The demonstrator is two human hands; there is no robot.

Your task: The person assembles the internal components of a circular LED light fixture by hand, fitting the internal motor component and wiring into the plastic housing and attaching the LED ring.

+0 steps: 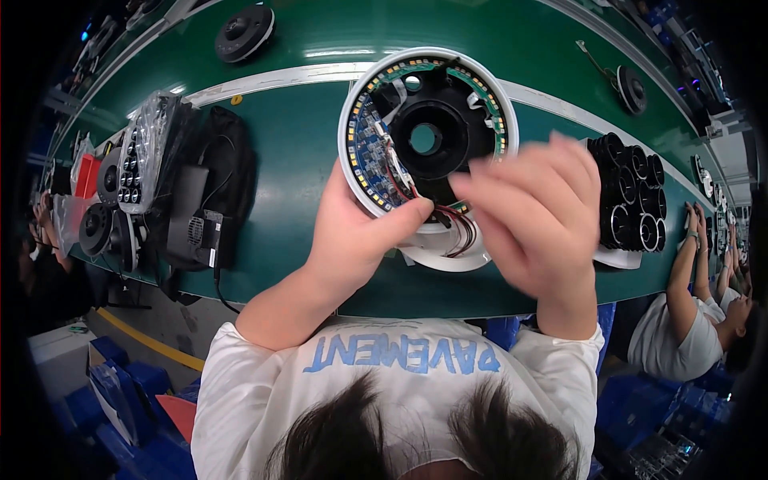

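Note:
A round white housing (pixel 350 112) lies on the green belt (pixel 296 144). It holds a black centre part with a hole, a ring of small lights and a circuit board. Red and black wires (pixel 460 232) spill from its near edge over a white piece. My left hand (pixel 356 232) grips the housing's near rim, with the thumb pressed beside the wires. My right hand (pixel 540 212) hovers blurred over the housing's near right side, fingers apart, nothing visible in it.
Black parts with cables (pixel 204 196) and a bubble-wrapped tray (pixel 148 148) lie at the left. A cluster of black cylinders (pixel 632 196) stands at the right. Round black parts (pixel 244 32) rest farther up the belt. A co-worker (pixel 688 320) sits at the right. Blue crates (pixel 120 392) stand at the lower left.

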